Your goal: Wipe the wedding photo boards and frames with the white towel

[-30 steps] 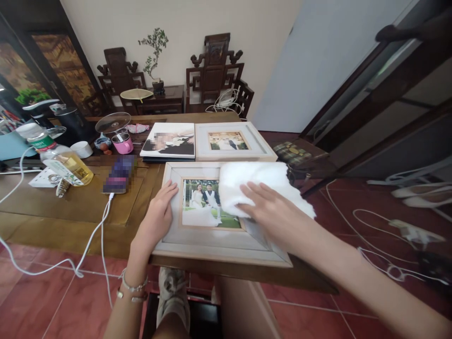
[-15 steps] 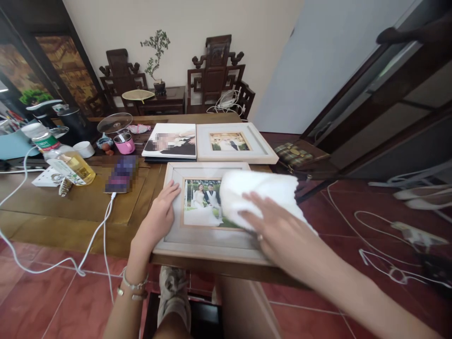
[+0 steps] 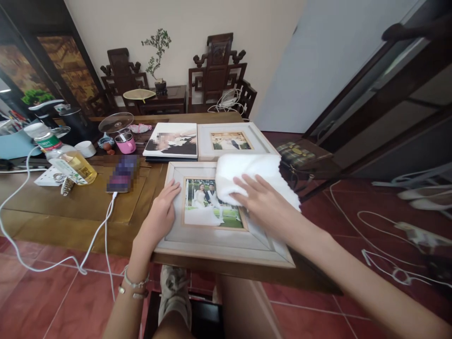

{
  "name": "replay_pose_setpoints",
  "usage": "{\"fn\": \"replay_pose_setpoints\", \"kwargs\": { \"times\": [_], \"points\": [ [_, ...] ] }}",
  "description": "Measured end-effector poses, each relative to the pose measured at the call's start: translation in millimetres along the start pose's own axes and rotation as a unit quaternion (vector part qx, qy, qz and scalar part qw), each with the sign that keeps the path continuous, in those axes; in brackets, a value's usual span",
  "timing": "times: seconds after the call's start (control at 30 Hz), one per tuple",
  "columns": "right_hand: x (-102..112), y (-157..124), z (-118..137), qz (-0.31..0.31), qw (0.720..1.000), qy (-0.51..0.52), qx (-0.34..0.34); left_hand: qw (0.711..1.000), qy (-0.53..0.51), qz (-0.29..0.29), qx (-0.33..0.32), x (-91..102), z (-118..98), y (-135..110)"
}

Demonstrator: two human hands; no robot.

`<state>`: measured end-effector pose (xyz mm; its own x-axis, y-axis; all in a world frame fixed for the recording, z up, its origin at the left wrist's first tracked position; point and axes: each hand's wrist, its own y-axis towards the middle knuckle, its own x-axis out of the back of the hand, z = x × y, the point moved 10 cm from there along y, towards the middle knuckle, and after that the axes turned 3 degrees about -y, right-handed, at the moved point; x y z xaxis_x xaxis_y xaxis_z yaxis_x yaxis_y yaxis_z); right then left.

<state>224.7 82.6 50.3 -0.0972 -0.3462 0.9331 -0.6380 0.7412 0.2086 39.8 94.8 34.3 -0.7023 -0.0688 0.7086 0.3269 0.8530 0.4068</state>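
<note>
A white-framed wedding photo [image 3: 197, 242] lies flat at the near edge of the wooden table [image 3: 70, 207]. My left hand [image 3: 158, 217] rests open on the frame's left border, fingers flat, holding it steady. My right hand [image 3: 263, 203] presses flat on a white folded cloth [image 3: 247, 172] that covers the frame's upper right part, fingers spread. Behind it lie a second framed photo [image 3: 231, 139] and a photo album [image 3: 172, 140], side by side.
On the table's left stand a plastic bottle with yellow liquid [image 3: 68, 162], a pink cup [image 3: 125, 142], a small fan [image 3: 113, 122] and a phone [image 3: 123, 173] on a white cable [image 3: 102, 226]. Carved wooden chairs [image 3: 215, 70] stand behind. Cables [image 3: 381, 240] lie on the red tile floor.
My right hand slid the cloth down toward the frame's lower right, then back up to its upper right. My left hand has stayed on the frame's left border.
</note>
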Motion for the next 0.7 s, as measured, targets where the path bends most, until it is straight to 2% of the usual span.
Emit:
{"fn": "replay_pose_setpoints", "kwargs": {
  "times": [0.1,0.17,0.27,0.33,0.47,0.6,0.7],
  "points": [
    [29.9,-35.7,29.7,-0.024,0.998,0.03,0.045,1.0,0.003,-0.003,-0.004,0.2,-0.3,-0.1],
    [56.5,-60.7,48.9,-0.071,0.993,0.055,0.071,1.0,0.007,-0.001,-0.005,-0.4,-0.5,-0.1],
    [73.5,-86.4,72.4,-0.082,0.99,0.062,0.099,1.0,0.011,0.0,-0.004,-0.8,-0.2,-0.2],
    [71.9,-90.5,77.2,-0.082,0.989,0.072,0.099,1.0,0.012,0.0,-0.006,-1.1,0.0,-0.3],
    [42.0,-66.6,50.3,-0.056,0.994,0.086,0.04,1.0,0.013,0.004,-0.013,-1.5,0.2,-0.6],
    [9.3,-24.8,-5.4,-0.02,0.995,0.092,-0.041,1.0,0.011,0.015,-0.017,-2.0,-1.0,-0.9],
    [-5.3,3.2,-39.9,-0.004,0.995,0.057,-0.078,1.0,0.007,0.021,-0.012,-2.3,-0.9,-0.9]
  ]
}}
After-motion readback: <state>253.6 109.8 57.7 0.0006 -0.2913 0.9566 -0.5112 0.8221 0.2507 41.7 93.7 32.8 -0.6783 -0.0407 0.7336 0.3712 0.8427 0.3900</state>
